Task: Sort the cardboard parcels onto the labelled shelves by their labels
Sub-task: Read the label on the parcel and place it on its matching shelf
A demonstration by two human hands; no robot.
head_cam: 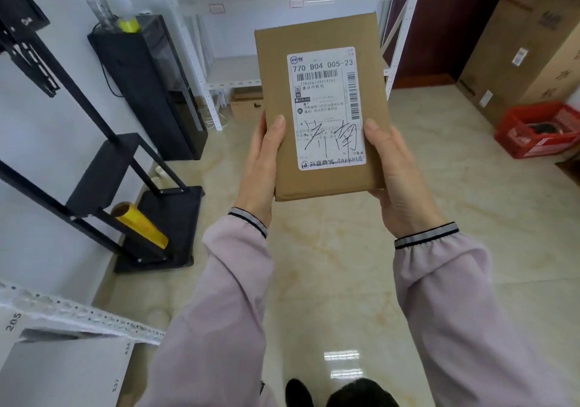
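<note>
I hold a flat brown cardboard parcel (317,36) upright in front of me, above the floor. Its white shipping label (326,92) faces me, printed "770 B04 005-23" with black handwritten characters below. My left hand (265,165) grips the parcel's lower left edge, thumb on the front. My right hand (395,174) grips the lower right edge, thumb beside the label. Behind the parcel stands a white metal shelf unit (232,70) with small tags (217,8) on its upper beam. Another white shelf (62,315), numbered 205, sits at the lower left.
A black rack (103,168) with a yellow tape roll (141,224) stands at the left wall, a black cabinet (147,86) behind it. Cardboard boxes (246,105) lie under the far shelf. A red crate (539,128) and a large carton (518,45) are at the right. The floor is glossy tile.
</note>
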